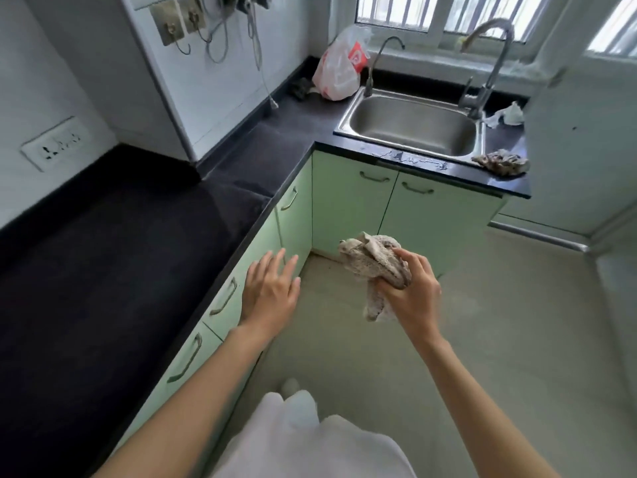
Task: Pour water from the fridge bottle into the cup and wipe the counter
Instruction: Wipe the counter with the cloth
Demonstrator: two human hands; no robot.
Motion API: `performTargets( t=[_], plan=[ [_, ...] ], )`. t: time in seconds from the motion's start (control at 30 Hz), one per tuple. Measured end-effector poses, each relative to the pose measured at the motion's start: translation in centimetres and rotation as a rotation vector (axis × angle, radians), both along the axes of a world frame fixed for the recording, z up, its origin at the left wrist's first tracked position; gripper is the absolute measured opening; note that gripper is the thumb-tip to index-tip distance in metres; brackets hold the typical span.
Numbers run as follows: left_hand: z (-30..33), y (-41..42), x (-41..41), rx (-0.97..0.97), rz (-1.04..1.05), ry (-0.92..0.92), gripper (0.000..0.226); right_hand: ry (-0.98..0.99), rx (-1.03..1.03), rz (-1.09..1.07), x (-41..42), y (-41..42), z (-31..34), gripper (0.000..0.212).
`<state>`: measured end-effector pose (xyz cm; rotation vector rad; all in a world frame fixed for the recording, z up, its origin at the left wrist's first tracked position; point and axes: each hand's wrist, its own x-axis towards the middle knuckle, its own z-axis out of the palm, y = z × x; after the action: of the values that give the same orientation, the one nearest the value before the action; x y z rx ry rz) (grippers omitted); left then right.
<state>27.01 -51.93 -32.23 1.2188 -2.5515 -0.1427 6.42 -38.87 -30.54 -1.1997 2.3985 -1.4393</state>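
My right hand [412, 291] grips a crumpled beige speckled cloth [374, 262] in the air above the floor, in front of the green cabinets. My left hand [272, 288] hovers with fingers spread and straight beside the cabinet drawers, holding nothing. The black L-shaped counter [113, 257] runs along the left and bends toward the sink. A patch of spilled water [410, 159] glistens on the counter's front edge below the sink. No bottle or cup is in view.
A steel sink [412, 127] with two taps sits at the back right. A second rag [501, 162] lies on the counter to the sink's right, with crumpled white paper [506, 115] behind it. A white plastic bag [341, 65] stands in the corner. Green cabinet doors [355, 201] line the counter's front.
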Motion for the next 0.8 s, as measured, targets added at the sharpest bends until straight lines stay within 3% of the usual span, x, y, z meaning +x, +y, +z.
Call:
performTargets(
  t=[0.8],
  plan=[
    [-0.8, -15.8, -32.6, 0.052, -0.523, 0.038, 0.046, -0.034, 0.001, -0.519, -23.0, -6.8, 1.0, 0.053]
  ],
)
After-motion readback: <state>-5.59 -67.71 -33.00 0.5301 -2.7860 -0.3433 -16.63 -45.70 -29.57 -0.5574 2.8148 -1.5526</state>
